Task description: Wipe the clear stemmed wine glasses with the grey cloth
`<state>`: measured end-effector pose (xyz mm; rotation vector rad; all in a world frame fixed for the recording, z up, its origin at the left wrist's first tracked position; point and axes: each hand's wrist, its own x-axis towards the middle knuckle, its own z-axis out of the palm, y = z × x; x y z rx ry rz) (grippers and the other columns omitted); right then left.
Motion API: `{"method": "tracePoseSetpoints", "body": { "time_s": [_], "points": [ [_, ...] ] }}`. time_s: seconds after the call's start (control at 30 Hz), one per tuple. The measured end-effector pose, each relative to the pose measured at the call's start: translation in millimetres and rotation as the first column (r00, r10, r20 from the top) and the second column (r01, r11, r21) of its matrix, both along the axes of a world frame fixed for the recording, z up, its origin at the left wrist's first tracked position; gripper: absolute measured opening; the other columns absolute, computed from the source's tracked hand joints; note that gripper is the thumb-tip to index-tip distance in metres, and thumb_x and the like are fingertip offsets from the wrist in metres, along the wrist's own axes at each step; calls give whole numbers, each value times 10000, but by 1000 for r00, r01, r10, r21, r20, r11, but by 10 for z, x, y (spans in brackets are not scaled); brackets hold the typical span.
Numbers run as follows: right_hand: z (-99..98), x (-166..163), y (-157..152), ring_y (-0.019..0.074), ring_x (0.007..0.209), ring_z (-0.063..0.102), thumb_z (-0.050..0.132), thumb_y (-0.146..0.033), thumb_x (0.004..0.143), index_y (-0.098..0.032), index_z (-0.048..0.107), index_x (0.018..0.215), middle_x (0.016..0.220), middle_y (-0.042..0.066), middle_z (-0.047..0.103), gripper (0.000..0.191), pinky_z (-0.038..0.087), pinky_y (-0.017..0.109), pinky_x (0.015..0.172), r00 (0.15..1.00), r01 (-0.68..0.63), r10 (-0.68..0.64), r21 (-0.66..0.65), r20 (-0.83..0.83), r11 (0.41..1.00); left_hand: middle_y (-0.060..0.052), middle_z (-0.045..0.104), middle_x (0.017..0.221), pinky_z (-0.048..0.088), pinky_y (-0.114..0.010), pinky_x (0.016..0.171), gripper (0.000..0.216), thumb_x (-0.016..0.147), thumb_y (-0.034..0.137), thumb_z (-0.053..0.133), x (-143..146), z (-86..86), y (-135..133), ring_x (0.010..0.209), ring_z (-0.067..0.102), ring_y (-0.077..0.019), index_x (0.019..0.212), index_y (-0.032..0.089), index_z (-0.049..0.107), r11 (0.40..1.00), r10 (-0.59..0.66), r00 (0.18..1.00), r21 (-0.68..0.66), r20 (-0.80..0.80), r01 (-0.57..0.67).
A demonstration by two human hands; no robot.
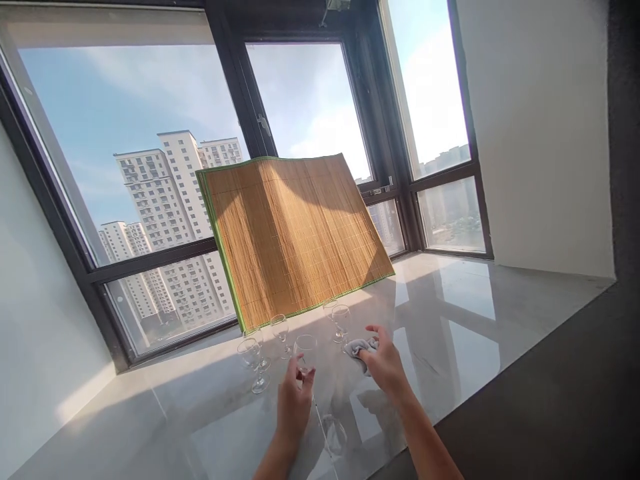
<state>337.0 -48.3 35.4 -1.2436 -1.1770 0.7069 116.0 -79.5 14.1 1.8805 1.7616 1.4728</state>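
My left hand [296, 400] has its fingers closed around the lower part of a clear wine glass [305, 344], whose bowl points up. To its right, my right hand [386, 365] grips a crumpled grey-white cloth [359, 348], held apart from the glass. Left of my left hand stands another stemmed glass [249, 352], with one more partly behind it. A smaller wine glass [279, 327] stands farther back. Behind the cloth is a further glass [341, 319], overlapping one at its back. Below my hands shows a round glass outline [334, 435]; I cannot tell whether it is a glass or a reflection.
The glasses stand on a glossy pale window ledge [200, 427], its front edge running diagonally at lower right. A green-edged bamboo mat [300, 233] leans against the dark window frame [150, 257] behind them. White walls [540, 133] flank the ledge.
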Motion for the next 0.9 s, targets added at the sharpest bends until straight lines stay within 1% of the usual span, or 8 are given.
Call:
{"method": "tracePoseSetpoints", "body": {
  "time_s": [0.07, 0.17, 0.3, 0.37, 0.5, 0.6, 0.73, 0.9],
  "points": [
    [15, -66, -35, 236, 830, 634, 592, -258, 631, -200, 554, 1142, 793, 20, 620, 515, 459, 307, 734, 1000, -22, 22, 20, -1, 1000, -7, 653, 656, 464, -283, 660, 461, 872, 514, 501, 125, 1, -16, 653, 637, -193, 1147, 183, 664, 991, -122, 984, -69, -131, 114],
    [21, -211, -96, 200, 707, 608, 562, -229, 641, -209, 521, 1148, 759, -10, 610, 509, 451, 291, 672, 994, -103, 104, 55, -24, 993, -24, 666, 617, 431, -279, 623, 474, 900, 524, 468, 164, -5, -17, 605, 617, -200, 1114, 176, 709, 981, -167, 964, -131, -207, 141],
    [48, -388, -186, 155, 627, 542, 538, -189, 647, -208, 498, 1141, 712, -42, 575, 496, 427, 255, 613, 963, -258, 265, 116, -47, 959, -33, 669, 618, 407, -275, 615, 542, 921, 545, 430, 42, 22, -3, 606, 615, -211, 1201, 150, 672, 993, -64, 974, -108, -219, 42],
    [87, -437, -233, 141, 605, 511, 535, -168, 640, -207, 505, 1137, 684, -54, 541, 500, 402, 234, 572, 935, -340, 349, 135, -56, 931, -38, 681, 649, 393, -268, 615, 486, 936, 480, 425, -12, 40, 0, 629, 622, -212, 1212, 158, 663, 995, 3, 966, -96, -258, -29],
    [197, -464, -307, 132, 601, 503, 536, -158, 665, -222, 509, 1153, 702, -53, 544, 492, 376, 215, 532, 870, -476, 491, 188, -38, 859, -34, 680, 688, 344, -249, 605, 255, 890, 269, 484, 1, 63, -9, 643, 608, -187, 945, 205, 724, 990, 76, 900, -75, -429, -120],
    [265, -430, -321, 144, 656, 546, 531, -152, 707, -228, 532, 1159, 753, -30, 590, 458, 418, 235, 619, 927, -372, 368, 272, 69, 888, -35, 667, 699, 356, -260, 641, 180, 855, 263, 546, 67, 76, -30, 688, 596, -193, 777, 207, 699, 996, 41, 841, -42, -539, -75],
    [280, -307, -290, 173, 751, 602, 494, -141, 768, -242, 548, 1183, 870, 9, 650, 430, 434, 272, 729, 975, -168, 109, 320, 194, 933, -23, 679, 758, 404, -284, 731, 194, 846, 236, 550, 90, 92, -55, 779, 604, -203, 934, 240, 723, 1000, -15, 841, 11, -540, 25],
    [213, -120, -244, 181, 745, 595, 480, -132, 763, -245, 544, 1189, 868, 13, 653, 445, 413, 276, 711, 962, -89, 24, 229, 274, 969, -37, 690, 791, 433, -315, 765, 242, 864, 230, 514, 29, 88, -36, 797, 606, -214, 952, 245, 739, 999, 21, 854, 51, -519, 7]
  ]
}}
